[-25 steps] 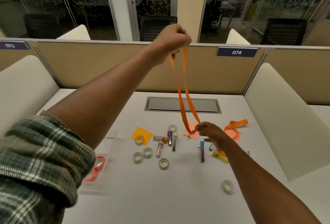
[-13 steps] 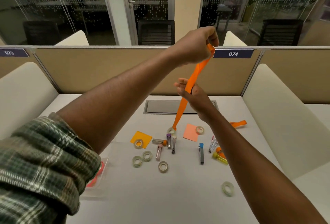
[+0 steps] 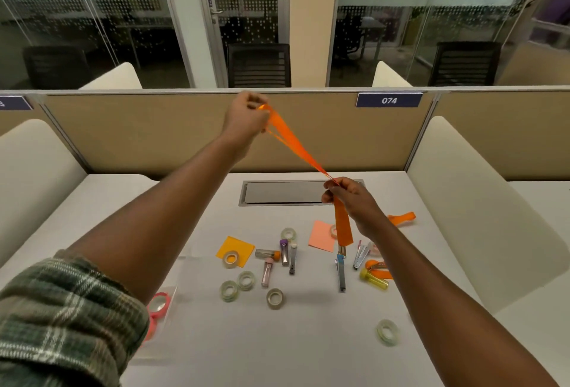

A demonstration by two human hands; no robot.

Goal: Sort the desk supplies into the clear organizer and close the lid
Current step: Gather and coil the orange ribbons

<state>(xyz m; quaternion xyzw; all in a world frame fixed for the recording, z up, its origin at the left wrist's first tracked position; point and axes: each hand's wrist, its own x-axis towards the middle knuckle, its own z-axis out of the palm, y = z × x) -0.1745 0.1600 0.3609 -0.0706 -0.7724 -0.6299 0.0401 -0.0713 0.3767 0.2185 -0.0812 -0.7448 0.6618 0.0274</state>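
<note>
Left hand point(image 3: 246, 115): raised, pinching the loop of the orange fabric lanyard point(image 3: 293, 143).
Right hand point(image 3: 351, 198): gripping the strap lower down.
Risk: the dangling metal clip point(image 3: 341, 251) could swing and scatter desk point(image 3: 308, 340) supplies.

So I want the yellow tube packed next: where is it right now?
In the head view, the yellow tube lies on the desk, right of centre. It is just right of the blue-tipped clip and beside a loose orange strap.
</note>
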